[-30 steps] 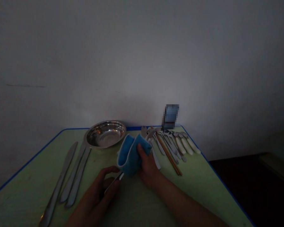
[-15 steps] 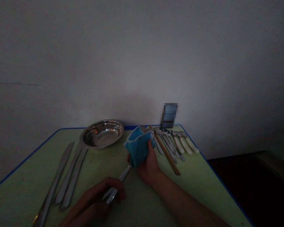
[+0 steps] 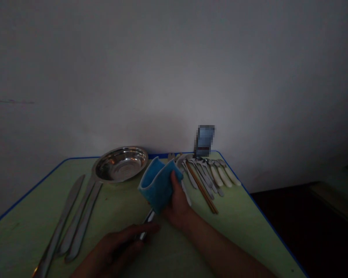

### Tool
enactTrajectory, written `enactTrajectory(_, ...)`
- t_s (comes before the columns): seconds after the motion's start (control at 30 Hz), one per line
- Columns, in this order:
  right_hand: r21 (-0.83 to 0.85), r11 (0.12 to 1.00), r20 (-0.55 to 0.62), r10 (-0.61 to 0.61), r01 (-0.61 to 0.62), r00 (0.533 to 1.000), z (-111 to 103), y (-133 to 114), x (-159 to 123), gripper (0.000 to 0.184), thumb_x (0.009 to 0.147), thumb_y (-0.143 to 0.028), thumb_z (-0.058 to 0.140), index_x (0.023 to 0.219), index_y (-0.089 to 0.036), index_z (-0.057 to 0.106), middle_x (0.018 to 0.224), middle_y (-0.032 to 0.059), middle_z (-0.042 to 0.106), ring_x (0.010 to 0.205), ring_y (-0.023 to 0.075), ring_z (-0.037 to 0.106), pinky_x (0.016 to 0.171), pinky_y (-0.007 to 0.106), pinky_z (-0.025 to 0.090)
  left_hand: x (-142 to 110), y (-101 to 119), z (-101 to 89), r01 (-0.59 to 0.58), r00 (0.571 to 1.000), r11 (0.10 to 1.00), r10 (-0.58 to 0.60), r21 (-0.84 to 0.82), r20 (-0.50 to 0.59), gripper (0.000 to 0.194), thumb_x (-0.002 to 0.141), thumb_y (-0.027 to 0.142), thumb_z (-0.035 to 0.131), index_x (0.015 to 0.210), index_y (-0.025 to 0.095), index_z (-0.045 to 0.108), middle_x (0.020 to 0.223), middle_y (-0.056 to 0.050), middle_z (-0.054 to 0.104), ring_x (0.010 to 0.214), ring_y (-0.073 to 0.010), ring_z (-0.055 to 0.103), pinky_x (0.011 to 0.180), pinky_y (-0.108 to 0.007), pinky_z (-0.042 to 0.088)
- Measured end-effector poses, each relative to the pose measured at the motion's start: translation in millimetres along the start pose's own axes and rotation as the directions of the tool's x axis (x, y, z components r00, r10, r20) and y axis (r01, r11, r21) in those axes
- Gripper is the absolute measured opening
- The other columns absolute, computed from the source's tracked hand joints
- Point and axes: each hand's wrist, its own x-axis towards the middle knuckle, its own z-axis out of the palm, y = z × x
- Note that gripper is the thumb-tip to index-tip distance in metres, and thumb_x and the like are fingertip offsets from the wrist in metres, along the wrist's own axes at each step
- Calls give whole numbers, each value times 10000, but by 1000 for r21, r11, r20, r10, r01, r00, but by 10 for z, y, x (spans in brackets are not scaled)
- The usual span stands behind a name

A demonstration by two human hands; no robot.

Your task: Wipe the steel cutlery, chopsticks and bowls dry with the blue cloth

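My left hand [image 3: 120, 245] is closed around the shiny handle of a metal utensil [image 3: 149, 218], whose far end disappears into a blue cloth [image 3: 159, 189]. Folded over, the cloth sits in my right hand [image 3: 178, 202], with the thumb pressed along its near side. What kind of utensil it is cannot be seen, since the cloth and fingers cover most of it. Just beyond my right hand lie a pair of wooden chopsticks [image 3: 203, 189] and several metal spoons and forks [image 3: 205, 173].
At the back left stands a shallow steel bowl [image 3: 120, 164], resting over the tips of metal utensils [image 3: 82, 224]. A table knife [image 3: 65, 216] lies left of them. Pale-handled cutlery [image 3: 225, 175] lies near the right edge. A blurred-out upright device [image 3: 205, 141] leans by the wall [image 3: 174, 69].
My right hand has shifted slightly left with the cloth, which now opens wider at its top. The left hand has slid toward the cloth, and less of the handle shows. The view has turned a little right.
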Motion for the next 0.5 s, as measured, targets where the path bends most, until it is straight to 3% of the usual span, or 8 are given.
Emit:
enactTrajectory(0.23,17,1000,0,-8,8,1000,-5,13,-4,525,794,-527,532,1185,-178,544,982,56,710,969,197,638,858,387,503,76,-197,6,-122,992,990,118,77,51,332,874,388,445,1177,425,574,1173,58,649,1046,-193,623,903,-314,488)
enactTrajectory(0.5,149,989,-42,-9,15,999,22,-37,7,526,832,-533,460,1204,-169,536,1062,59,690,979,200,635,862,386,497,78,-297,9,-149,986,979,157,140,-51,305,870,352,451,1118,434,608,1144,90,663,1010,-173,642,875,-262,503)
